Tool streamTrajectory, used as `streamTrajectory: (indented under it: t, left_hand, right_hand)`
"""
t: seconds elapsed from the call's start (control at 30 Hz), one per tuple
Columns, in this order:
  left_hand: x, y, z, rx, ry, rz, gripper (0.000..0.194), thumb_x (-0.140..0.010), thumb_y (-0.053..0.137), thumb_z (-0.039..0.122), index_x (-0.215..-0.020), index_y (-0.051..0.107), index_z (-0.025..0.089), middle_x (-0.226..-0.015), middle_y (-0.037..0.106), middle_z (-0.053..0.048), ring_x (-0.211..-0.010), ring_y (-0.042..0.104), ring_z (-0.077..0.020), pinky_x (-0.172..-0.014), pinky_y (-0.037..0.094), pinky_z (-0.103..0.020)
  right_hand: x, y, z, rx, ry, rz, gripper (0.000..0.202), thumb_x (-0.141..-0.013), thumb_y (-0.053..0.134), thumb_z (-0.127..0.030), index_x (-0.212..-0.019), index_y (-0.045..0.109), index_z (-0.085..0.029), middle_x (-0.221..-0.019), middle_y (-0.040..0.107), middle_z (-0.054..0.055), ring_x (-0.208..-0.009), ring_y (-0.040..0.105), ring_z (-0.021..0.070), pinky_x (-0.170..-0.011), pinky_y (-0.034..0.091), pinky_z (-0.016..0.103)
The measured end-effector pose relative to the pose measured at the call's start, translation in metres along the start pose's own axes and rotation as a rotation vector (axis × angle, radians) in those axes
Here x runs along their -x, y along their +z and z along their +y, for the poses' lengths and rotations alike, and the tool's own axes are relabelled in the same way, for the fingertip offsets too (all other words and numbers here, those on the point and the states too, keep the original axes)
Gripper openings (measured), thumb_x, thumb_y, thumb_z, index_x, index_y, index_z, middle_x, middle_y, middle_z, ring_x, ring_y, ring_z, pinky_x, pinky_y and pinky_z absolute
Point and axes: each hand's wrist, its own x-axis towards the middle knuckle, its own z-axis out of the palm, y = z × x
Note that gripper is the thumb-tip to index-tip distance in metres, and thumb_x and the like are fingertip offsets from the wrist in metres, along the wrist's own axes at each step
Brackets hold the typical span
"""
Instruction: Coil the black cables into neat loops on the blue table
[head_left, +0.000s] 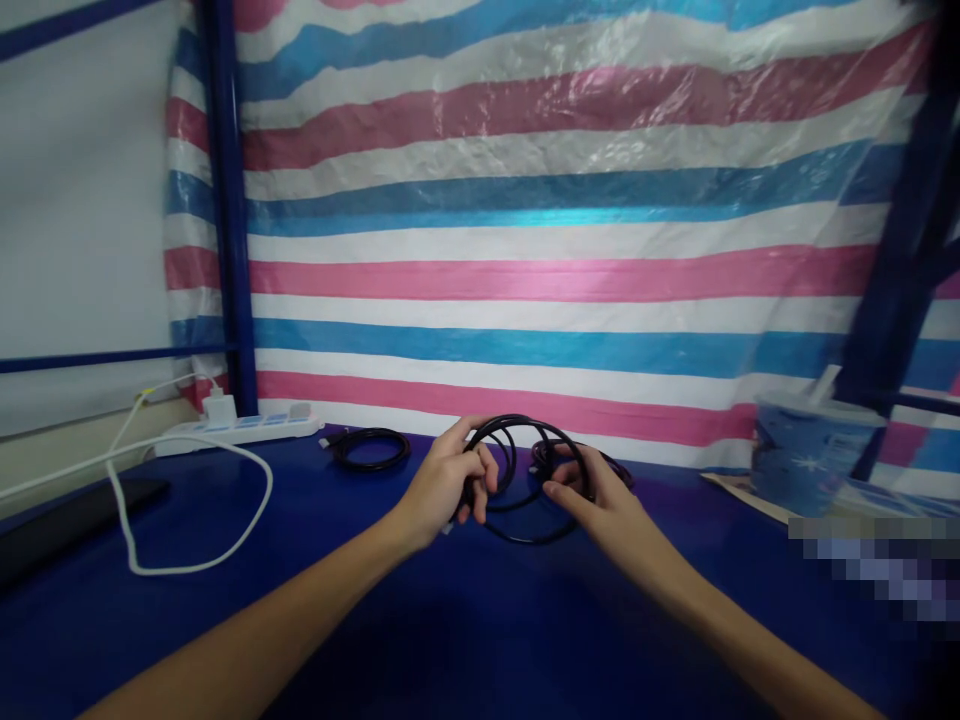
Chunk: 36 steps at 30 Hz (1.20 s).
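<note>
You hold a black cable [517,418] in loose, rounded loops between your two hands, in front of you and over the dark blue tabletop [450,620]. Its jacket looks smooth, with a faint sheen along the upper curve. Your left hand [452,478] has its fingers curled closed around the left side of the loops, and a small pale tip [448,527] shows below that hand. Your right hand [604,495] grips the right side of the loops between thumb and fingers, though the exact contact of the fingertips is partly hidden.

To the left of your hands, a thin, round coil of dark cable [371,468] lies flat, with a plug end at its left. Another dark coil [616,466] lies behind your right hand, which partly covers it. Farther left, a soft white cord [271,485] bends into a wide, uneven loop near a long white power strip [240,432] that carries a blocky white adapter [220,408]. A flat black slab [82,515] sits at the left edge.

On your right stands a bluish tub [810,455] with a rounded rim and a pale, flat stick rising from it. Behind everything hangs a glossy, wrinkled plastic sheet [525,280] in pink, blue and white stripes, beside a straight blue post [229,200].
</note>
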Motion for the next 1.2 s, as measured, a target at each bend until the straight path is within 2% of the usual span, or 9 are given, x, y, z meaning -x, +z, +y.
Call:
streamTrajectory:
  t: [0.13, 0.23, 0.3, 0.43, 0.57, 0.77, 0.9, 1.03, 1.2]
  left_hand:
    - [0.003, 0.009, -0.004, 0.119, 0.013, -0.021, 0.066, -0.071, 0.042, 0.015, -0.134, 0.03, 0.027, -0.065, 0.054, 0.006, -0.038, 0.052, -0.0082, -0.03, 0.029, -0.015]
    - [0.003, 0.014, -0.009, 0.036, -0.008, 0.015, 0.064, -0.076, 0.048, 0.018, -0.136, 0.027, 0.028, -0.073, 0.056, 0.004, -0.048, 0.057, -0.0076, -0.039, 0.037, -0.016]
    - [0.002, 0.016, -0.01, -0.012, -0.023, 0.03, 0.06, -0.078, 0.051, 0.021, -0.135, 0.03, 0.025, -0.076, 0.057, 0.003, -0.048, 0.056, -0.0065, -0.041, 0.038, -0.017]
    - [0.003, 0.015, -0.009, -0.002, -0.037, -0.1, 0.056, -0.075, 0.061, 0.025, -0.127, 0.04, 0.023, -0.074, 0.058, 0.003, -0.042, 0.052, -0.0055, -0.041, 0.038, -0.018]
    - [0.005, 0.017, -0.008, -0.059, -0.083, -0.233, 0.041, -0.079, 0.058, 0.028, -0.117, 0.048, 0.019, -0.052, 0.05, 0.007, -0.034, 0.045, -0.0066, -0.036, 0.035, -0.017]
    - [0.002, 0.018, -0.011, 0.112, -0.001, 0.111, 0.02, -0.088, 0.047, 0.032, -0.101, 0.052, 0.018, -0.045, 0.025, 0.012, -0.031, 0.021, -0.0029, -0.034, 0.025, -0.016]
    - [-0.002, 0.009, -0.008, 0.395, 0.034, 0.279, 0.018, -0.091, 0.044, 0.032, -0.099, 0.051, 0.018, -0.045, 0.025, 0.011, -0.034, 0.026, -0.0033, -0.043, 0.035, -0.019]
    - [-0.004, -0.001, -0.003, 0.585, 0.009, 0.329, 0.018, -0.091, 0.046, 0.03, -0.105, 0.051, 0.02, -0.045, 0.024, 0.011, -0.036, 0.023, -0.0029, -0.043, 0.031, -0.017]
    - [-0.001, 0.01, -0.012, 0.566, -0.03, 0.323, 0.027, -0.09, 0.048, 0.034, -0.115, 0.05, 0.022, -0.049, 0.033, 0.009, -0.04, 0.034, -0.0042, -0.045, 0.032, -0.017]
  right_hand:
    - [0.002, 0.003, -0.007, -0.279, 0.053, -0.013, 0.033, -0.083, 0.051, -0.047, -0.101, 0.052, -0.019, -0.099, 0.061, 0.008, -0.092, 0.06, 0.0208, -0.074, 0.05, 0.036]
    - [0.004, -0.001, -0.015, -0.424, 0.079, -0.015, 0.027, -0.083, 0.052, -0.045, -0.082, 0.049, -0.018, -0.061, 0.054, -0.002, -0.057, 0.059, 0.0134, -0.062, 0.049, 0.029]
    - [0.005, -0.004, -0.02, -0.454, 0.109, -0.023, 0.029, -0.08, 0.057, -0.046, -0.077, 0.047, -0.019, -0.044, 0.04, -0.009, -0.035, 0.044, 0.008, -0.045, 0.041, 0.024]
    - [0.007, -0.007, -0.024, -0.422, 0.213, -0.133, 0.034, -0.073, 0.066, -0.048, -0.076, 0.047, -0.02, -0.034, 0.034, -0.011, -0.024, 0.026, 0.0052, -0.029, 0.019, 0.018]
    - [0.009, -0.005, -0.024, -0.384, 0.218, -0.245, 0.034, -0.072, 0.067, -0.046, -0.086, 0.049, -0.021, -0.047, 0.044, -0.01, -0.026, 0.027, 0.0028, -0.027, 0.017, 0.017]
    - [0.014, 0.007, -0.019, -0.643, 0.097, -0.235, 0.04, -0.086, 0.05, -0.05, -0.11, 0.051, -0.018, -0.086, 0.061, 0.004, -0.064, 0.059, 0.0117, -0.062, 0.048, 0.027]
    - [0.014, 0.018, -0.007, -0.674, 0.152, -0.315, 0.046, -0.086, 0.047, -0.053, -0.122, 0.047, -0.024, -0.121, 0.054, 0.009, -0.106, 0.055, 0.0199, -0.087, 0.044, 0.034]
    - [0.014, 0.02, 0.001, -0.64, 0.196, -0.51, 0.054, -0.077, 0.051, -0.052, -0.121, 0.048, -0.021, -0.116, 0.055, 0.012, -0.091, 0.06, 0.0235, -0.079, 0.045, 0.04]
    - [0.022, 0.02, -0.006, -0.312, 0.103, -0.437, 0.075, -0.066, 0.072, -0.038, -0.129, 0.035, -0.025, -0.128, 0.046, 0.011, -0.111, 0.05, 0.0247, -0.089, 0.043, 0.041]
